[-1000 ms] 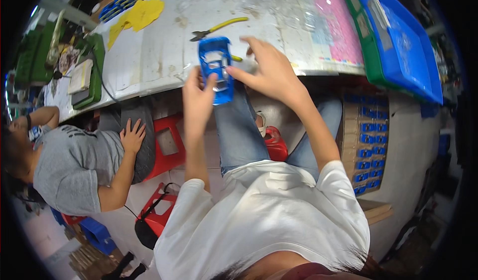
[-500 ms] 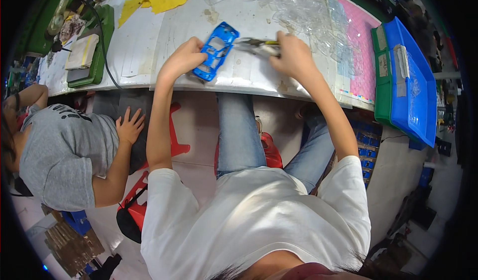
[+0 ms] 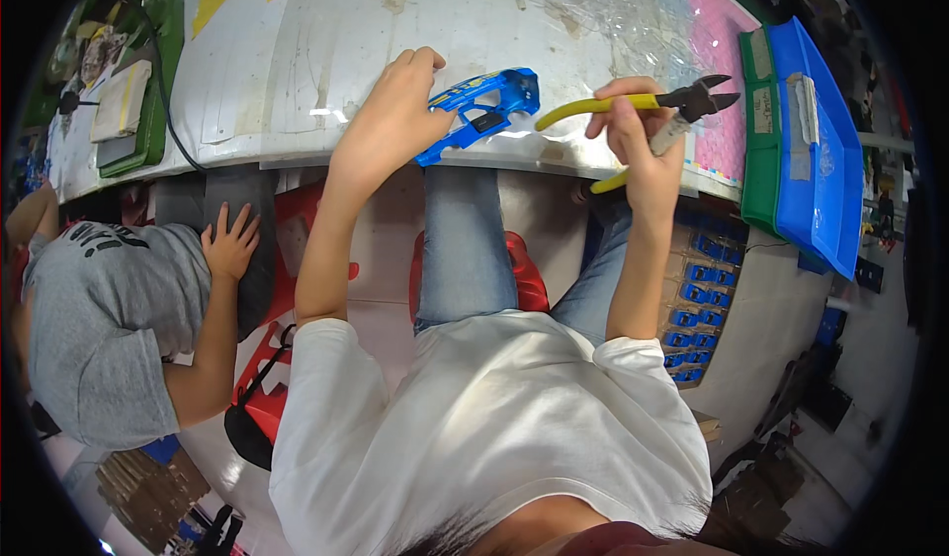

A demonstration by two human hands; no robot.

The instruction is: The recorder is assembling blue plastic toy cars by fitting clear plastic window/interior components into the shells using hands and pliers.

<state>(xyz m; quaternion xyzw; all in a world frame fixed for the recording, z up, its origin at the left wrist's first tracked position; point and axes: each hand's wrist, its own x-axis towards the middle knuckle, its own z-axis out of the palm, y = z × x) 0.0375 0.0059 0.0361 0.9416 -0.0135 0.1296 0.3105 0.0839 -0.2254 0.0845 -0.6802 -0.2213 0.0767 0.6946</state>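
A blue toy car body (image 3: pixel 478 109) is tilted on its side above the table's near edge, its window openings showing. My left hand (image 3: pixel 397 111) grips it by one end, fingers closed round it and partly hiding it. Off to the right, my right hand (image 3: pixel 643 131) is closed on a pair of diagonal cutting pliers (image 3: pixel 692 99) with yellow handles. The dark jaws are parted and point right, away from the car body. One yellow handle reaches back toward the car body without touching it.
Clear plastic scraps (image 3: pixel 633 22) lie at the back right beside a pink sheet (image 3: pixel 720 42). Blue and green bins (image 3: pixel 825 151) stand at the right edge. A tray of blue car bodies (image 3: pixel 700 304) sits low right. Another person (image 3: pixel 109 309) sits at left.
The car body has turned onto its side and come nearer the table edge. My right hand has drawn the pliers away to the right, and their jaws now point away from the car.
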